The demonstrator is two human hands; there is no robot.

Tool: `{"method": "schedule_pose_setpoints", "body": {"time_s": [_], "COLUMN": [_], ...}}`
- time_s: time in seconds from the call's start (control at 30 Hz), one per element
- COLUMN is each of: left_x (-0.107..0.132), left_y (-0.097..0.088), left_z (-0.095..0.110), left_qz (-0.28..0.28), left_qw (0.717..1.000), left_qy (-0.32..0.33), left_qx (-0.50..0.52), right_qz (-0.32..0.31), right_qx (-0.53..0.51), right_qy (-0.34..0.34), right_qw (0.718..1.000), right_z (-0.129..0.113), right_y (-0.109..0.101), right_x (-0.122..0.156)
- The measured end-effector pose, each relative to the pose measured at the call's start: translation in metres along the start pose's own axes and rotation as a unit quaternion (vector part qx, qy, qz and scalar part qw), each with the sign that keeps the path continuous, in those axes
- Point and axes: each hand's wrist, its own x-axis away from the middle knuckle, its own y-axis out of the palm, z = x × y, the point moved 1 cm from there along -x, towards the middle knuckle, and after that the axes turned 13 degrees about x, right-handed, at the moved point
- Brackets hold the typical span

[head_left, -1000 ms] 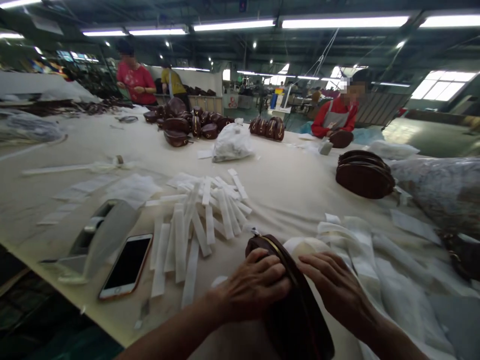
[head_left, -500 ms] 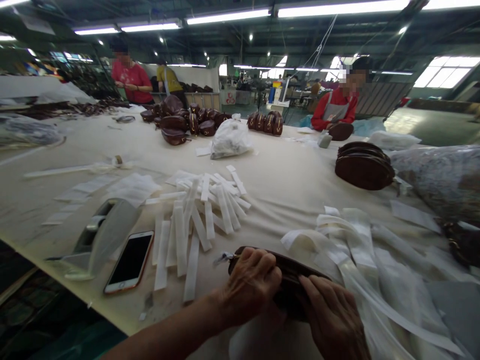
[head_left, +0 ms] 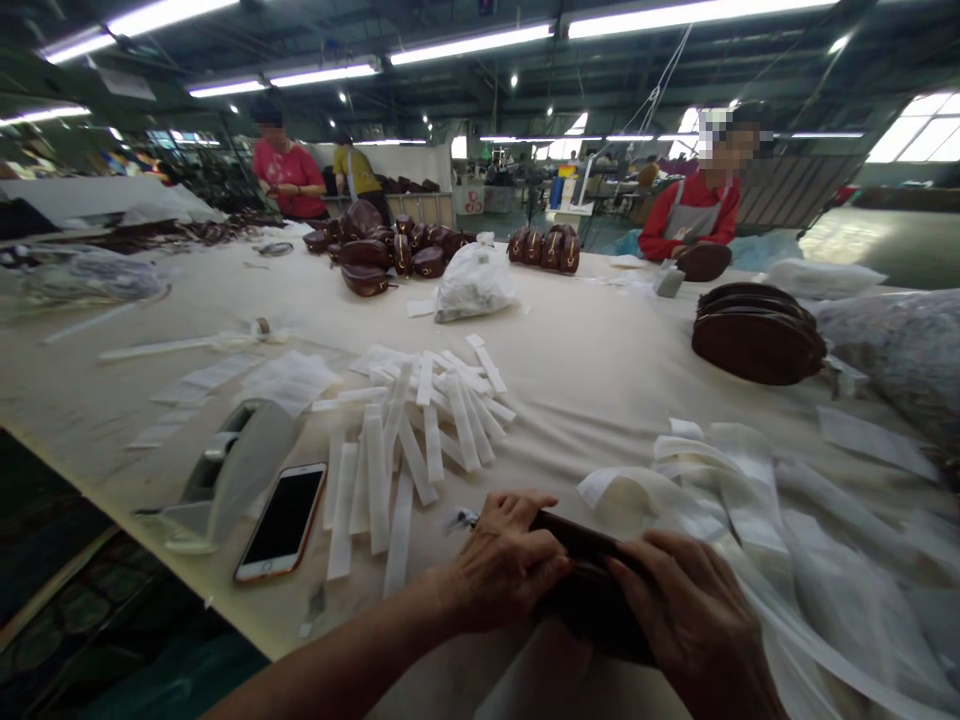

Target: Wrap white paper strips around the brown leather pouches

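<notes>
Grip: left hand is clasping the left part of a dark brown leather bag; right hand is clasping its right part.
Bag: one, slanting low between both hands, over the off-white cloth-covered table; fingers are hiding much of it.
Slip: judging by the slant, it could be twisting loose if one hand is pressing harder than the other.
Ribbons: long translucent white ribbons are curling near the right hand, overlapping beyond counting; a sweeping wrist could be dragging them.
Strips: short flat white strips are lying heaped, too many for counting.
Singles: one white-framed, black-screened phone and one grey plastic tape dispenser are resting leftward.
Row: four small brown bags are standing farther off.
</notes>
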Motion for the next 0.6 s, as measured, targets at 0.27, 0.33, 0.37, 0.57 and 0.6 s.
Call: {"method": "schedule_pose_setpoints", "body": {"time_s": [0.27, 0.33, 0.37, 0.57, 0.6], "left_x": [0.003, 0.002, 0.002, -0.004, -0.006], "left_y": [-0.005, -0.005, -0.005, -0.005, -0.006], "left_z": [-0.008, -0.01, -0.011, -0.016, -0.017], "left_qz": [-0.051, -0.064, -0.07, -0.037, -0.007], "left_qw": [0.996, 0.995, 0.994, 0.983, 0.974], "left_qy": [-0.077, -0.08, -0.082, -0.12, -0.144], "left_qx": [0.01, 0.012, 0.015, 0.137, 0.175], "right_qz": [-0.399, -0.397, -0.395, -0.386, -0.381], "right_qx": [-0.155, -0.122, -0.106, -0.068, -0.068], "right_qy": [0.116, 0.146, 0.158, 0.206, 0.207], "right_qw": [0.896, 0.898, 0.899, 0.897, 0.899], "right_z": [-0.006, -0.01, -0.012, -0.015, -0.014], "right_y": [0.016, 0.017, 0.018, 0.02, 0.021], "right_x": [-0.047, -0.051, -0.051, -0.05, -0.049]}}
